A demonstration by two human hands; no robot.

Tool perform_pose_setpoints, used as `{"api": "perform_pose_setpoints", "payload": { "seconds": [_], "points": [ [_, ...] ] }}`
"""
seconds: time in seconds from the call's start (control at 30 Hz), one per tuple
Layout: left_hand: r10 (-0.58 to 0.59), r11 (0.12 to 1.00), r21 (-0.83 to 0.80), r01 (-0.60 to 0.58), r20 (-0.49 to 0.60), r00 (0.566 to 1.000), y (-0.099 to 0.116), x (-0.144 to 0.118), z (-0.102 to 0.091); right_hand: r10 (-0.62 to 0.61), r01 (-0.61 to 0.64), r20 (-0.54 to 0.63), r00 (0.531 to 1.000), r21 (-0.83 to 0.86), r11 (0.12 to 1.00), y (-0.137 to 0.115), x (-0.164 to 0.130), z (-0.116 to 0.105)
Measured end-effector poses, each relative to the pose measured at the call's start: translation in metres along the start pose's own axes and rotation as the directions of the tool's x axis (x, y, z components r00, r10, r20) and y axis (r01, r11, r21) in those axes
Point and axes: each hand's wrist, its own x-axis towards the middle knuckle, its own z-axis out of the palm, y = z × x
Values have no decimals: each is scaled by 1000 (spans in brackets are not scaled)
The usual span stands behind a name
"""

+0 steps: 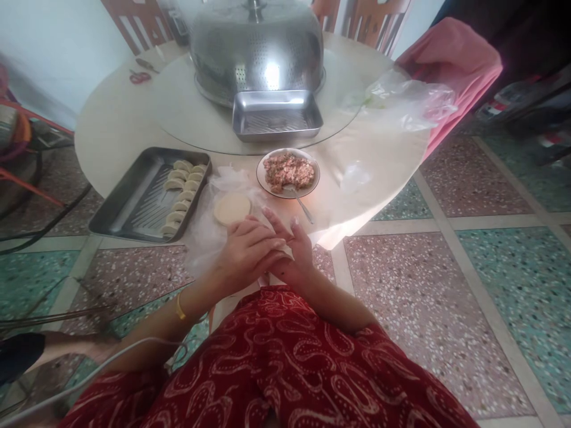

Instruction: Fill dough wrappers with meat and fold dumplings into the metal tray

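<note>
A single head-worn camera looks forward and steeply down from above the person's lap; it sits close to the hands, facing the round table; floor tiles fill the right side.

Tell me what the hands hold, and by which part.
A dumpling wrapper, pressed between left hand and right hand; mostly hidden, so the exact grip cannot be told.

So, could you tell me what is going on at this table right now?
A person is folding a dumpling wrapper between both hands, the left hand laid over the right hand, at the table's near edge. Beside them lies a stack of round wrappers; beyond are a bowl of minced filling with a spoon. A metal tray on the left holds a row of finished dumplings.
</note>
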Motion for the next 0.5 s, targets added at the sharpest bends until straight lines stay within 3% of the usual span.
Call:
{"api": "perform_pose_setpoints", "payload": {
  "seconds": [0.2, 0.5],
  "points": [
    [-50, 993, 99, 61, -108, 993, 1, -4, -3, -69, 68, 26, 997, 46, 997, 1, 0, 1],
    [-19, 986, 164, 34, -93, 995, 5, -8, 0, -126, 125, 27, 992, 27, 992, 7, 3, 0]
  ]
}}
